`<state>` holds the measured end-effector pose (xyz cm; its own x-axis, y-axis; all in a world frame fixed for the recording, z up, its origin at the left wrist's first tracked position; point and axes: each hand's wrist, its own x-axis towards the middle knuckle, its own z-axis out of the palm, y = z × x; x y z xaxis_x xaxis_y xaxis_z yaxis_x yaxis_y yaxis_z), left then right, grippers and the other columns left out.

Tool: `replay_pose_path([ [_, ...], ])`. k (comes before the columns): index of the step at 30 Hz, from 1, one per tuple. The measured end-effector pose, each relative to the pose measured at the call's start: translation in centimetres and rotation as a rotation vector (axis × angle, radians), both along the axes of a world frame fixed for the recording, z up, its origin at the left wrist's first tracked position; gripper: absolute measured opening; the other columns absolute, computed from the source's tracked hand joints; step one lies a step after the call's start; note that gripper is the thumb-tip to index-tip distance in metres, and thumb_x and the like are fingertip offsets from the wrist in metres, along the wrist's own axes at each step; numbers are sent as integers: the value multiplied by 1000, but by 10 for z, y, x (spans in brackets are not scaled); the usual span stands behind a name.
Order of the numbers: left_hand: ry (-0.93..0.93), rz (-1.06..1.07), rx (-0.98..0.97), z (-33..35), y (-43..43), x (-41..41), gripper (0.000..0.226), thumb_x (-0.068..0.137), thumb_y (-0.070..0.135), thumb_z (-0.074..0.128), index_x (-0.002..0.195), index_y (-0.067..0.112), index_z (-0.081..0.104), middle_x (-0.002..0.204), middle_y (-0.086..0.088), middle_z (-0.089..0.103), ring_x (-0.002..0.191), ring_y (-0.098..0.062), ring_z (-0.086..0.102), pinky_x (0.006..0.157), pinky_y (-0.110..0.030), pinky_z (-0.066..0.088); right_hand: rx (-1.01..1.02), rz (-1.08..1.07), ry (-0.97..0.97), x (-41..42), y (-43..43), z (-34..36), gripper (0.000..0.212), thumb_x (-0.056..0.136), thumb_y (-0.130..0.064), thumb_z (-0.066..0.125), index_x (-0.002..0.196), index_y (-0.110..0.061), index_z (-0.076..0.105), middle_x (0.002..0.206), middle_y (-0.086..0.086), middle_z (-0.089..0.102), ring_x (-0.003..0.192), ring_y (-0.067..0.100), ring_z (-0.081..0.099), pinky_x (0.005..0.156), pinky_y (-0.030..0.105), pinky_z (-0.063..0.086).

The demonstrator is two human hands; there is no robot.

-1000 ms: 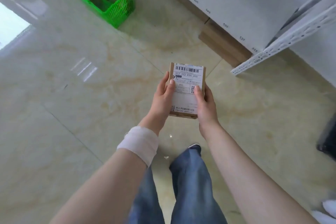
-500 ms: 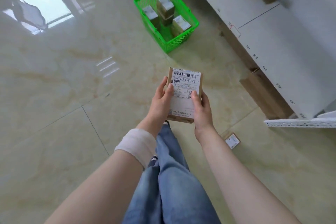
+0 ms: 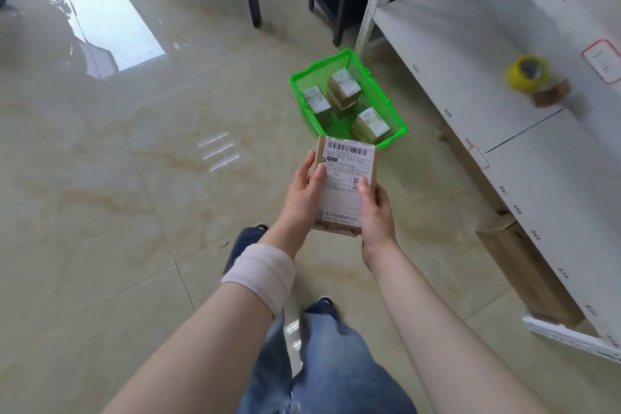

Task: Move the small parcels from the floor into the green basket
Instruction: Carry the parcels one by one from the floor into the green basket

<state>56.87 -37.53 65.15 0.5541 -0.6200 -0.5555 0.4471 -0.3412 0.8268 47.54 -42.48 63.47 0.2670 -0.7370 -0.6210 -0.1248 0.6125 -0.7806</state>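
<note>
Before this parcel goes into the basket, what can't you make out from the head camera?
All head view:
Basket near corner: behind the held parcel.
How the left hand and right hand grip beneath the parcel: hidden by it.
Label small print: too small.
Shelf: cut off at right edge.

One left hand point(image 3: 302, 198) and one right hand point(image 3: 377, 212) are holding one parcel point(image 3: 346, 175). Three parcels point(image 3: 316, 100) point(image 3: 344, 83) point(image 3: 370, 123) are showing in one green basket point(image 3: 291, 80). One yellow tape roll point(image 3: 524, 85) is sitting on one shelf point(image 3: 453, 44).
</note>
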Motion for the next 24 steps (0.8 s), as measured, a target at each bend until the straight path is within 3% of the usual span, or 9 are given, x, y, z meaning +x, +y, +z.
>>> replay_pose_path([
  [4, 3, -105, -1, -3, -44, 59, 49, 96, 30, 44, 143, 22, 35, 139, -6, 52, 115, -17, 56, 96, -29, 45, 1, -98, 15, 55, -37, 4, 33, 93, -31, 53, 121, -14, 53, 116, 12, 64, 94, 24, 63, 73, 32, 54],
  [8, 36, -257, 10, -8, -96, 110, 49, 96, 31, 42, 144, 22, 31, 133, -8, 55, 90, -5, 57, 70, -12, 49, 42, -182, 33, 95, -77, -2, 32, 92, -34, 53, 119, -16, 53, 120, 16, 64, 100, 29, 63, 84, 43, 53],
  [11, 52, -355, 25, -19, -142, 135, 51, 97, 28, 40, 146, 20, 28, 128, -4, 55, 88, -1, 56, 63, -4, 48, 51, -256, 38, 118, -113, -14, 33, 92, -35, 53, 119, -15, 53, 121, 16, 63, 95, 25, 64, 72, 33, 56],
  [13, 52, -408, 55, -32, -176, 149, 51, 97, 27, 39, 146, 19, 27, 128, -4, 53, 97, -8, 56, 67, -5, 48, 41, -309, 58, 130, -143, -29, 38, 92, -33, 54, 123, -12, 52, 122, 14, 63, 90, 19, 64, 61, 21, 54],
  [17, 44, -483, 104, -70, -247, 168, 50, 97, 31, 41, 145, 20, 31, 134, -5, 53, 115, -19, 55, 102, -34, 45, 45, -370, 98, 147, -205, -69, 41, 92, -31, 55, 128, -10, 51, 124, 13, 62, 91, 16, 63, 60, 15, 51],
  [22, 78, -552, 176, -135, -320, 186, 56, 94, 42, 41, 144, 19, 30, 138, -8, 51, 117, -20, 55, 105, -37, 43, 69, -368, 129, 160, -270, -125, 48, 89, -36, 59, 130, -12, 50, 126, 12, 62, 93, 18, 64, 61, 22, 53],
  [24, 94, -592, 192, -160, -344, 195, 58, 94, 42, 41, 145, 19, 27, 133, -6, 54, 103, -11, 60, 92, -24, 51, 89, -373, 143, 164, -289, -146, 45, 90, -34, 57, 130, -14, 50, 126, 12, 62, 96, 21, 65, 62, 24, 55],
])
